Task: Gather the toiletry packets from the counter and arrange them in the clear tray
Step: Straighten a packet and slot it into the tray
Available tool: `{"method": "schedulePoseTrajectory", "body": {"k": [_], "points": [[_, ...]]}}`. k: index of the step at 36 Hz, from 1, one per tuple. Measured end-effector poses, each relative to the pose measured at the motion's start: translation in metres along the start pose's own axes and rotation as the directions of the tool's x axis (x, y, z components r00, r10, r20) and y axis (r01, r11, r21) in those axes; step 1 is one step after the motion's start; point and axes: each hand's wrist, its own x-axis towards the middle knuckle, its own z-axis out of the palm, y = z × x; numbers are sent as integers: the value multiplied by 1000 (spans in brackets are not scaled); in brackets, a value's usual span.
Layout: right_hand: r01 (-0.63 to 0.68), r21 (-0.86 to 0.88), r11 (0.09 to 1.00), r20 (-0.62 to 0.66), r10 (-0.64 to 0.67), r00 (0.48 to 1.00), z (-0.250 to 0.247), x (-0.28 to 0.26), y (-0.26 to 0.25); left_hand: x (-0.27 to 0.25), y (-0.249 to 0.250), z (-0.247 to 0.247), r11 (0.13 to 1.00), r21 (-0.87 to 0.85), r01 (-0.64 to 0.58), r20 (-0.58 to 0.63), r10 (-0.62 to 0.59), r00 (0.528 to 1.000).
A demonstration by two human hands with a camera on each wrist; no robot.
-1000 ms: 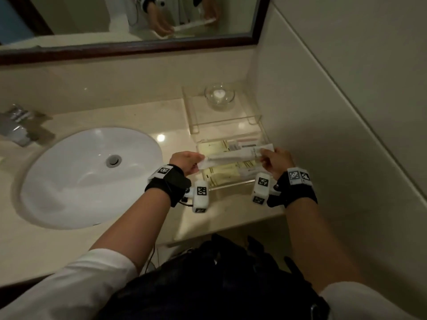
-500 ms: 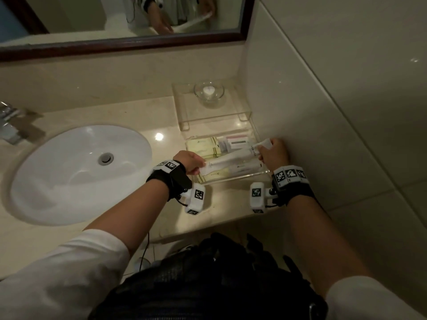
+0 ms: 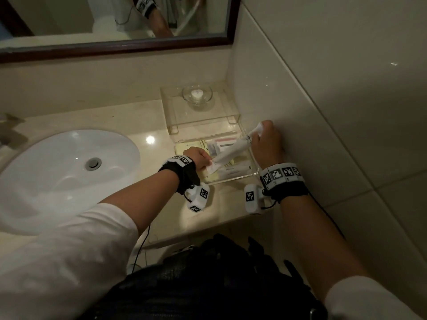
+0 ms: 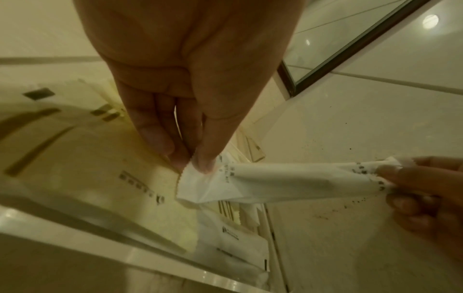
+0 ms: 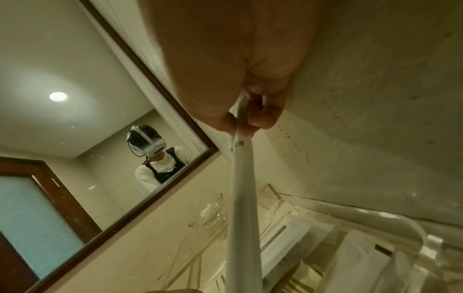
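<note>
A long white toiletry packet [image 3: 233, 151] [image 4: 278, 182] [image 5: 243, 208] is stretched slantwise over the clear tray [image 3: 231, 179]. My left hand [image 3: 198, 159] [image 4: 198, 160] pinches its lower left end between thumb and fingers. My right hand [image 3: 265, 139] [image 5: 243, 121] pinches the upper right end, raised near the tiled wall. Several cream and white packets [image 3: 227, 173] [image 4: 233, 237] lie flat in the tray beneath the held one.
A clear acrylic stand [image 3: 201, 116] with a glass dish [image 3: 196, 95] sits behind the tray. The white sink basin [image 3: 67, 172] lies to the left. The tiled wall [image 3: 323, 112] rises close on the right, and a framed mirror [image 3: 115, 19] hangs behind.
Both hands have carried the long packet lower and toward the wall. Its right end has risen, so it now slants over the tray instead of lying level.
</note>
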Motion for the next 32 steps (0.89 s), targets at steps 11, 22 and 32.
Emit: {"method": "schedulePoseTrajectory", "body": {"k": [11,22,32], "points": [[111,28,993,-49,-109,993,-6,-5,-1,10,-1,5,998,3,-64,-17,64,998],[217,-37,975,-40,-219,975,-12,-10,-3,10,2,16,990,57,-126,27,124,992],[231,-43,972,-25,-233,972,-10,-17,-6,11,-1,17,981,107,-160,70,153,986]]}}
